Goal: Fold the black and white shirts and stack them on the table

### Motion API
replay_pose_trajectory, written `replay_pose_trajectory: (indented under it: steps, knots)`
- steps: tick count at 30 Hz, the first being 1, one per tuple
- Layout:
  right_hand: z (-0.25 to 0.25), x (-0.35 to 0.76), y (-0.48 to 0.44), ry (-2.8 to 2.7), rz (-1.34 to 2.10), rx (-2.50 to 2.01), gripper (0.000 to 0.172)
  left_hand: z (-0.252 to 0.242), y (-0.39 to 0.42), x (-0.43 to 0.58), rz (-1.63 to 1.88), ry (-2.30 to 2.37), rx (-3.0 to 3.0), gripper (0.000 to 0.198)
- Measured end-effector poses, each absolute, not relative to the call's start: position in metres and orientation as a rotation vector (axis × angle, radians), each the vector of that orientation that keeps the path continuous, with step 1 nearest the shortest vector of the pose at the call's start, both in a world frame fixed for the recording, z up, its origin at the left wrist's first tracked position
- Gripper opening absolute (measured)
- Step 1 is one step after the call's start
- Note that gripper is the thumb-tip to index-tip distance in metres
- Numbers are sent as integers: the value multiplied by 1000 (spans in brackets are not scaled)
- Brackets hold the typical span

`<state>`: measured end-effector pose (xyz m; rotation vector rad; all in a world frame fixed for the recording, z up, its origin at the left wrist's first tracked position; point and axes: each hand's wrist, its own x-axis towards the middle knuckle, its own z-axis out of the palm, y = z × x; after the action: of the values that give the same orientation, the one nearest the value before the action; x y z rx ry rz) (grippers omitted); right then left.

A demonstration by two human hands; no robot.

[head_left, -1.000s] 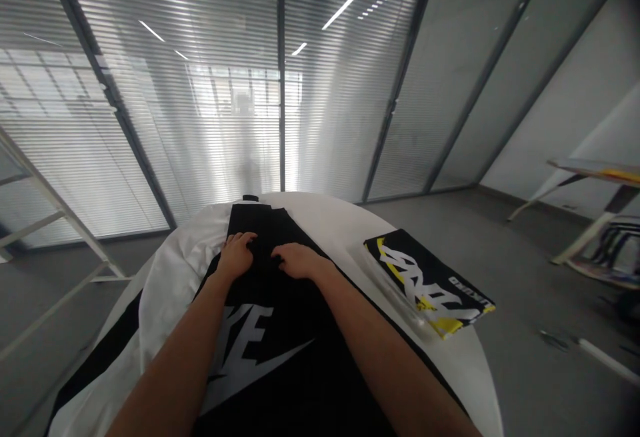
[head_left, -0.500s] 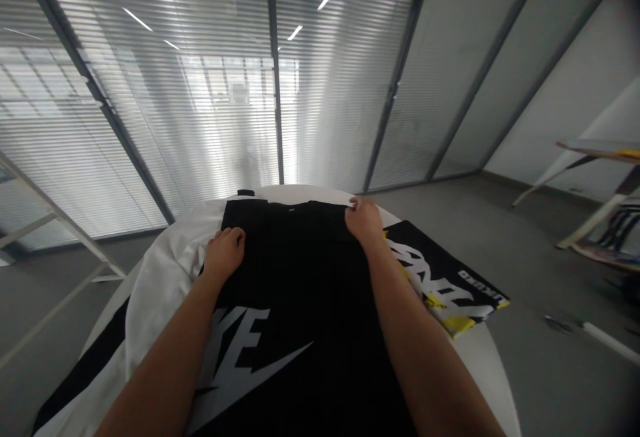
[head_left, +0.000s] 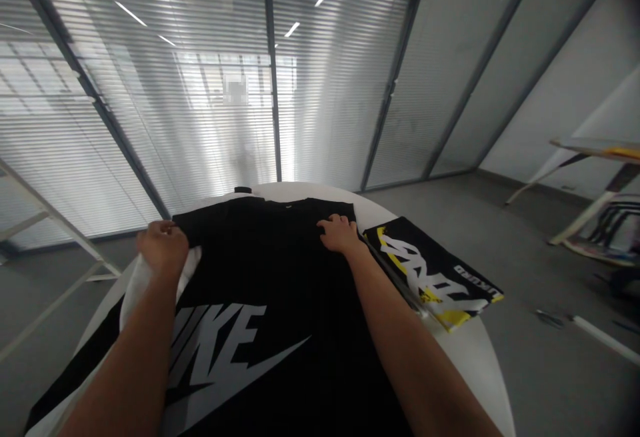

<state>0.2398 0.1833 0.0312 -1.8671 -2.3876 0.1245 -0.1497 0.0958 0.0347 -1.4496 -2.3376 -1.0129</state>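
While the black shirt (head_left: 273,267) lies spread flat between them, left hand (head_left: 163,245) clutches its left edge; right hand (head_left: 340,234) rests open, palm down, near its right corner.

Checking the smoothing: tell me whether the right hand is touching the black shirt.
Touching. The head view shows the right hand lying palm-down on the shirt near its far right corner, fingers flat on the cloth with no gap.

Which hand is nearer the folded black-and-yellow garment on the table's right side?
Right. The right hand lies on the black Nike shirt's far right corner, just beside the folded garment; the left hand is at the shirt's opposite, left edge.
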Motion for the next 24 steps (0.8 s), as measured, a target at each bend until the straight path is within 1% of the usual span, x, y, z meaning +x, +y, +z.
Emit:
replay_pose_trajectory:
  steps: [1,3,6,9,17,19,22,24]
  knots:
    - [31,243,184,-2358,126,-1914,43,35,100,-136,-1022,-2316,-1376,35]
    - [29,246,185,-2322,166,-1956,44,31,109,-107,-963,-2262,-1600,30]
    - [27,247,187,-2286,173,-1918,40,19,117,-75,-707,-2220,-1942,35]
    - [28,248,190,-2245,161,-1913,40,6,116,-65,-530,-2259,-2071,39]
    - [49,276,208,-2004,262,-1801,37,4,111,-68,-514,-2285,-2056,40]
    - [51,276,207,-2064,265,-1795,39,4,110,-67,-525,-2277,-2062,40]
    - [42,264,200,-2235,223,-1796,46,4,110,-66,-508,-2295,-2050,40]
    - [33,253,194,-2286,193,-1832,43,3,110,-66,-491,-2305,-2033,39]
